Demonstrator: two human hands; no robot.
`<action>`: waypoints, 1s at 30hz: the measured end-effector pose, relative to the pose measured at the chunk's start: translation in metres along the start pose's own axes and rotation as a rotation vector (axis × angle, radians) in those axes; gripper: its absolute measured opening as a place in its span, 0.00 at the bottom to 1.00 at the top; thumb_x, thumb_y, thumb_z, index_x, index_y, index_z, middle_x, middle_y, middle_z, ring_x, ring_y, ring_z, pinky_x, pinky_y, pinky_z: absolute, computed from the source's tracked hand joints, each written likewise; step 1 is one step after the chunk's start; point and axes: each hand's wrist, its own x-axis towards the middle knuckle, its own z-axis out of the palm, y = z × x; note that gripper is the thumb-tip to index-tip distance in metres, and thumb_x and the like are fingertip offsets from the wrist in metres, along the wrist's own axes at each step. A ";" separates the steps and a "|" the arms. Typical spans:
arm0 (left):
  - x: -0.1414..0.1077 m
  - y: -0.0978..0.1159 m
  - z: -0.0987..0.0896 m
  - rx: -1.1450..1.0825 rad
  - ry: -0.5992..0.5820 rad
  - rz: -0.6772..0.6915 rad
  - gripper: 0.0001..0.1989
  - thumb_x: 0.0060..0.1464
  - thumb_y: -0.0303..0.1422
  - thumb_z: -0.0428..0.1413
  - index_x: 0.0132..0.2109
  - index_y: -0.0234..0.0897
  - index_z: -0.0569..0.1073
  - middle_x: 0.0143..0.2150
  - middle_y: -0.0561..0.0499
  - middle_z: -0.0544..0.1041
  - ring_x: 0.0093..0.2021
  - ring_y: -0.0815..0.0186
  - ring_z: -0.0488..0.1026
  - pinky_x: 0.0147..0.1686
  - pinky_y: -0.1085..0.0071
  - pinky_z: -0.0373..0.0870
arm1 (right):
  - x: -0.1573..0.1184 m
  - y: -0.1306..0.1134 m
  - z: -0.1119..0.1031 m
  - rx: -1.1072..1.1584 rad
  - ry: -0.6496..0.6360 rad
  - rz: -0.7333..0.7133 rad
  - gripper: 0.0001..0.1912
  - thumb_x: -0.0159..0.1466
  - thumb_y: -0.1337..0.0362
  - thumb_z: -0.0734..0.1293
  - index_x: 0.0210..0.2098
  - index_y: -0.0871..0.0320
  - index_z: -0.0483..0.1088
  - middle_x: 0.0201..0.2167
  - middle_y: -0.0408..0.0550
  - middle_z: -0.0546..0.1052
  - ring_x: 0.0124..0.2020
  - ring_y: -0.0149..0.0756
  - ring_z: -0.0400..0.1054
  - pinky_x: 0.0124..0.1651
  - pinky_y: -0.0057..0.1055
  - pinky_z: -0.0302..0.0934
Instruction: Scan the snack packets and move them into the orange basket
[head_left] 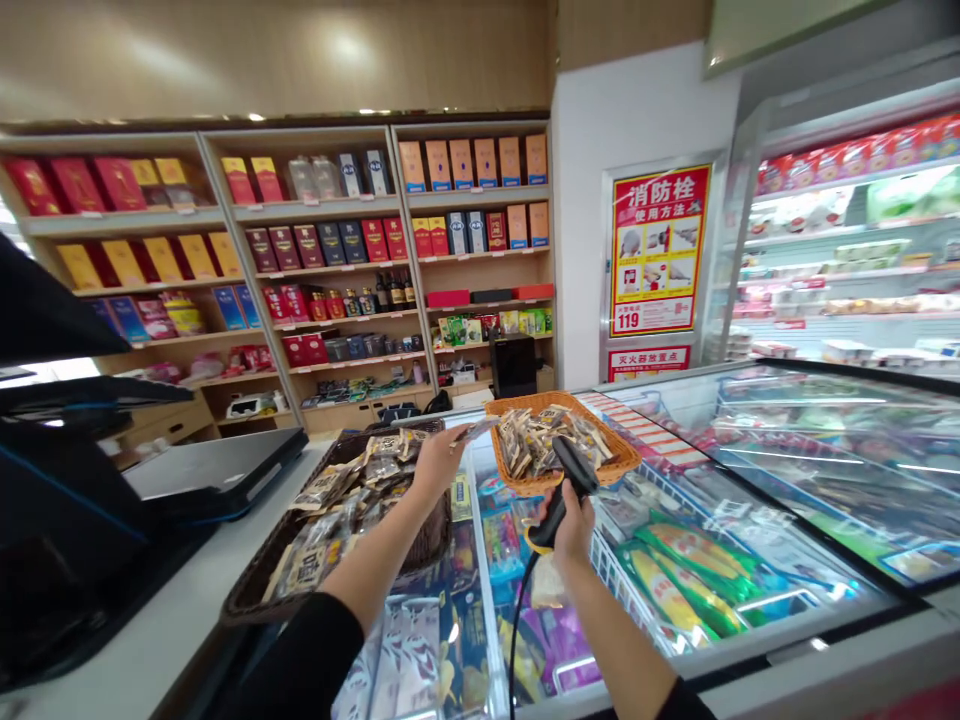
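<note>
A small flat packet (478, 428) is pinched in the fingers of my left hand (439, 462), between the two baskets. My right hand (574, 522) is wrapped round a black barcode scanner (576, 466), whose head overlaps the front of the orange wicker basket (626, 462). Small snack packets (544, 432) lie in that basket. Under and beside my left forearm, a dark brown basket (259, 590) holds several similar packets (307, 560). The scanner's black cable hangs down over the freezer glass.
Glass-topped freezers (750, 500) with frozen packages extend to the right. A dark terminal (67, 480) and a grey flat device (217, 470) stand on the left counter (142, 630). Behind are shelves of boxes (322, 205), a red wall poster (661, 250) and a refrigerated display (840, 230).
</note>
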 end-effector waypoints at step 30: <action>-0.075 -0.089 -0.100 0.376 -0.573 -0.382 0.27 0.22 0.40 0.69 0.37 0.42 0.80 0.38 0.49 0.80 0.40 0.55 0.75 0.39 0.69 0.68 | -0.030 0.051 0.032 -0.018 -0.352 0.381 0.23 0.48 0.46 0.72 0.32 0.57 0.65 0.15 0.37 0.68 0.10 0.28 0.59 0.12 0.25 0.52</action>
